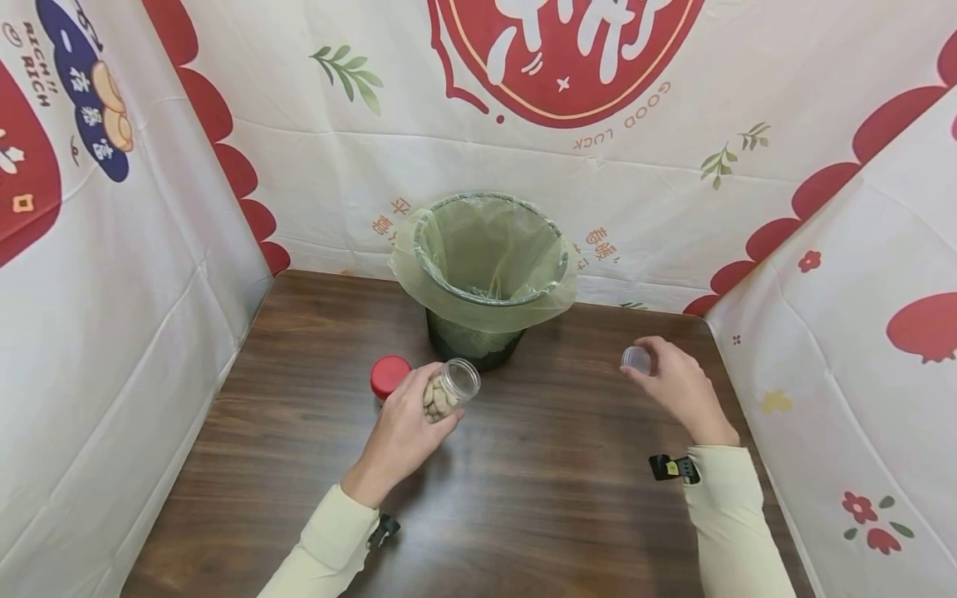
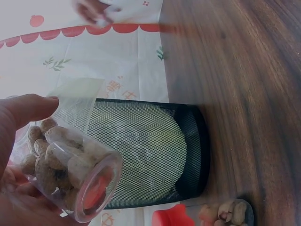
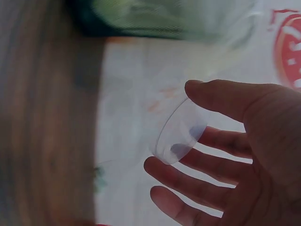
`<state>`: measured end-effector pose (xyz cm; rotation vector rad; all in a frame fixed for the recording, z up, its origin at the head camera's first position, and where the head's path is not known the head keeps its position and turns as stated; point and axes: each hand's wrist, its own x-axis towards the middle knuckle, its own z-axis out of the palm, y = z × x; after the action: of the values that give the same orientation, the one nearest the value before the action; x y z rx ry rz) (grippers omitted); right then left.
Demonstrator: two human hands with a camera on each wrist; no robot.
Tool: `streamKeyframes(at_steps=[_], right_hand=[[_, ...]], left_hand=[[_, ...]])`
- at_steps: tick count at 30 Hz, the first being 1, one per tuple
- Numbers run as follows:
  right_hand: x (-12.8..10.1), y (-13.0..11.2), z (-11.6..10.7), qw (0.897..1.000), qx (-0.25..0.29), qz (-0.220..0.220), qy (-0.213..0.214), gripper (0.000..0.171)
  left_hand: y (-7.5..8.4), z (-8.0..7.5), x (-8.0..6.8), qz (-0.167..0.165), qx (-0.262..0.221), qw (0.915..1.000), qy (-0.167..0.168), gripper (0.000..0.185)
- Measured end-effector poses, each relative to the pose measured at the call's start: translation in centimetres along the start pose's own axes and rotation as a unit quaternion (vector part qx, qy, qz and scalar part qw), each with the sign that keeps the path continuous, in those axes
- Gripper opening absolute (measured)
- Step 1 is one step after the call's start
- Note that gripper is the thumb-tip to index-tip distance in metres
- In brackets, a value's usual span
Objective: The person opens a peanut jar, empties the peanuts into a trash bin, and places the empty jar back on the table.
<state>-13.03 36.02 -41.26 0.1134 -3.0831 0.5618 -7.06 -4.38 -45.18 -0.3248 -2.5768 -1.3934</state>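
My left hand (image 1: 404,423) grips a clear jar (image 1: 460,379) of unshelled peanuts (image 1: 439,399). The jar is tilted, its uncapped mouth towards the bin. In the left wrist view the peanuts (image 2: 51,157) show through the jar's wall and the thumb lies along its side. Off to the right, my right hand (image 1: 682,386) pinches a clear round lid (image 1: 636,360) above the table. In the right wrist view that lid (image 3: 181,134) sits between thumb and fingers. Just beyond the left hand stands a second jar with a red lid (image 1: 390,376), partly hidden; peanuts (image 2: 225,214) show inside it.
A black mesh bin (image 1: 478,340) with a pale green liner (image 1: 407,257) folded over its rim stands at the back of the brown wooden table (image 1: 538,498). Printed white cloth (image 1: 321,183) hangs behind the table and along both sides.
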Motion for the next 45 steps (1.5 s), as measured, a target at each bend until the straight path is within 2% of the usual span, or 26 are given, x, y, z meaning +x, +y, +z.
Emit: streamKeyframes(at_steps=[4, 11, 17, 24, 30, 39, 45], right_hand=[[0.0, 2.0, 2.7, 0.999, -0.005, 0.032, -0.04, 0.058], [-1.0, 4.0, 7.1, 0.991, -0.024, 0.082, -0.101, 0.06], [-1.6, 5.2, 9.2, 0.986, -0.025, 0.123, -0.111, 0.062], [-2.0, 5.6, 10.3, 0.984, -0.033, 0.131, -0.118, 0.056], [-2.1, 5.7, 10.8, 0.983, -0.034, 0.129, -0.123, 0.06], [-2.1, 5.8, 10.8, 0.982, -0.034, 0.13, -0.136, 0.063], [-1.9, 5.4, 9.9, 0.982, -0.028, 0.122, -0.14, 0.062]], left_hand=[[-0.1, -0.1, 0.1, 0.003, -0.004, 1.0, 0.005, 0.066], [-0.2, -0.2, 0.0, -0.002, -0.007, 0.9999, 0.008, 0.065], [-0.3, -0.2, 0.0, -0.002, -0.006, 0.9999, 0.013, 0.065], [-0.6, -0.3, -0.1, -0.001, -0.002, 0.9997, 0.022, 0.065], [-0.9, -0.5, -0.1, -0.007, -0.001, 0.9996, 0.028, 0.067], [-1.1, -1.2, 0.1, -0.014, -0.007, 0.9991, 0.039, 0.066], [-1.4, -1.8, 0.2, -0.014, -0.005, 0.9987, 0.049, 0.066]])
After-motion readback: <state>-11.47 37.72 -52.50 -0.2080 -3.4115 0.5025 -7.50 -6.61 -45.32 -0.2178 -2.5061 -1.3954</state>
